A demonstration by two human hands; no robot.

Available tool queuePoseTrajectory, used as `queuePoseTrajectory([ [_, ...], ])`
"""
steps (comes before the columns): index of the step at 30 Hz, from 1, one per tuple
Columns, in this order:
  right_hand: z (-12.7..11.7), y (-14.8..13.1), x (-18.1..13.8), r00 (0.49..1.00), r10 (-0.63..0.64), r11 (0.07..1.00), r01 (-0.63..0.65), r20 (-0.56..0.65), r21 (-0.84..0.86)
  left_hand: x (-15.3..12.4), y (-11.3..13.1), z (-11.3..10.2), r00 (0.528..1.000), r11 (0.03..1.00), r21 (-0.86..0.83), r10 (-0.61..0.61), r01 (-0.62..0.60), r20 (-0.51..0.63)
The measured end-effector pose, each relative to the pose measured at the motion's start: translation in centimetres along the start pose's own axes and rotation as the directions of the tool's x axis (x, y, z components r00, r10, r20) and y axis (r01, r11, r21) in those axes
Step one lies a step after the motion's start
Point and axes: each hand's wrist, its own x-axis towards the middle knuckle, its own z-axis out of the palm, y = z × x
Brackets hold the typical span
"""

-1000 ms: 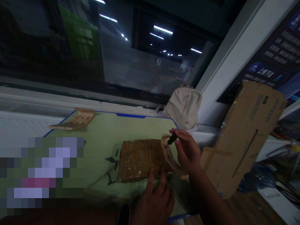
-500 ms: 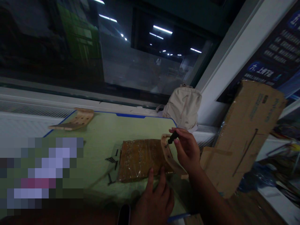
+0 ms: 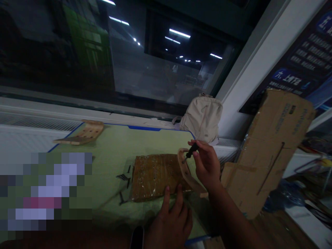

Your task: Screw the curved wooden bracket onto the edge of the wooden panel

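Note:
My right hand (image 3: 207, 162) is closed around the black handle of a screwdriver (image 3: 192, 150). Its metal tip meets the upper part of a curved wooden piece (image 3: 185, 170), which has holes along it. That piece lies against the right end of a flat brown block wrapped in clear tape (image 3: 155, 176). My left hand (image 3: 172, 218) is open, with two fingertips resting on the block's near edge. Several dark screws (image 3: 123, 177) lie on the table left of the block. Whether a screw sits under the screwdriver tip I cannot tell.
A second bent wooden piece with holes (image 3: 88, 133) stands at the table's far left corner. The pale green table (image 3: 116, 141) has a blue edge. Behind it are a beige backpack (image 3: 202, 116) and a window. A large cardboard sheet (image 3: 275, 138) leans at the right.
The screwdriver and my right hand have shifted very slightly, the tip staying at the curved wooden piece. My left hand and the block look the same.

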Motion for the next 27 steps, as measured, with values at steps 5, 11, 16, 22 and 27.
queuePoseTrajectory([
  [5, 0.2, 0.4, 0.5, 0.982, 0.091, 0.996, -0.088, -0.165, 0.026, -0.2, 0.0, 0.2, 1.000, 1.000, -0.003, -0.007, 0.007, 0.003],
  [11, -0.5, 1.0, 0.6, 0.991, 0.075, 0.989, -0.088, -0.110, -0.116, 0.0, -0.2, 0.2, 0.999, 1.000, 0.006, -0.007, 0.007, -0.046],
  [16, 0.3, 0.3, -0.3, 0.996, 0.059, 0.998, -0.057, 0.067, -0.035, 0.1, -0.2, 1.0, 0.993, 0.998, 0.053, -0.020, 0.026, -0.117],
  [22, 0.4, 1.2, 0.1, 0.970, 0.172, 0.985, -0.175, -0.174, -0.002, -0.5, -0.6, 2.9, 0.990, 0.997, 0.058, 0.050, -0.043, -0.129],
  [27, -0.4, 1.0, 0.8, 0.994, 0.045, 0.990, -0.057, -0.099, -0.127, -1.0, -0.3, 5.6, 0.965, 0.992, 0.122, -0.011, 0.044, -0.261],
])
